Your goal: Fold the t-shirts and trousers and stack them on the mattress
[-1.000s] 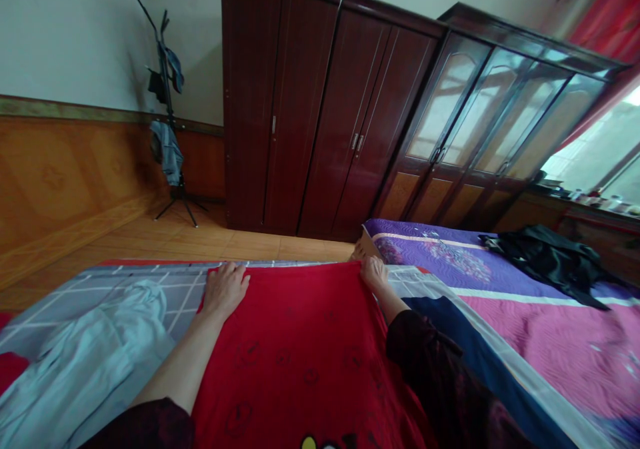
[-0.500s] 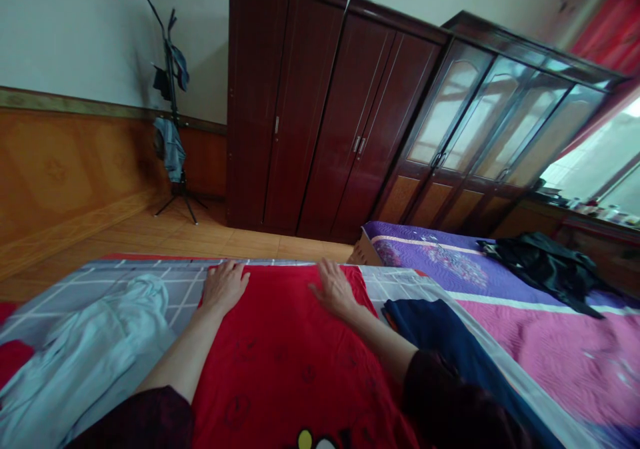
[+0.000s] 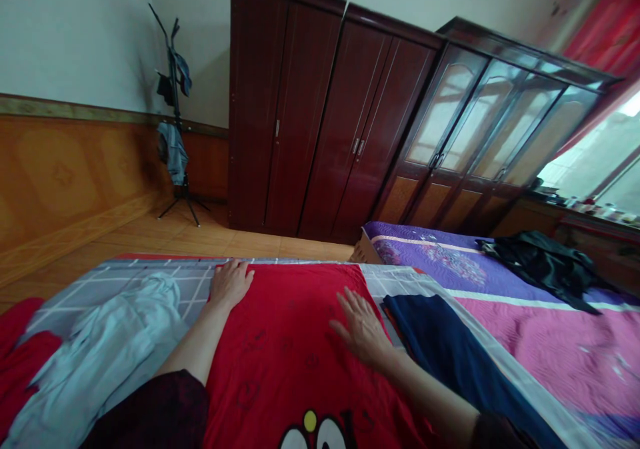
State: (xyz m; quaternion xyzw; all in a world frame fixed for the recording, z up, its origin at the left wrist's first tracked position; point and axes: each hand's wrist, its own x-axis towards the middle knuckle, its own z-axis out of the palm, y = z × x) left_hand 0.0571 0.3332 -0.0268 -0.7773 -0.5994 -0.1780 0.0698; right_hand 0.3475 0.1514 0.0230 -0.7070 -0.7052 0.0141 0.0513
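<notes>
A red garment (image 3: 300, 342) with a cartoon print near its lower end lies spread on a grey checked bedcover (image 3: 195, 277). My left hand (image 3: 231, 284) rests flat on its far left corner, fingers extended. Over the garment's right part is my right hand (image 3: 364, 328), its fingers spread and holding nothing. To the left lies a crumpled pale garment (image 3: 117, 342), with red cloth (image 3: 25, 362) beyond it at the edge of view. Folded dark blue cloth (image 3: 450, 342) lies to the right of the red garment.
Behind a basket (image 3: 366, 248), a second bed with a purple and pink cover (image 3: 545, 349) bears a black garment (image 3: 545, 266). Dark red wardrobes (image 3: 320, 122) and a glass-door cabinet (image 3: 480, 129) line the far wall. A coat stand (image 3: 176, 102) is at the back left.
My right hand has moved back toward me and slightly right over the red garment. My left hand stays at the far left corner. More of the cartoon print shows at the bottom.
</notes>
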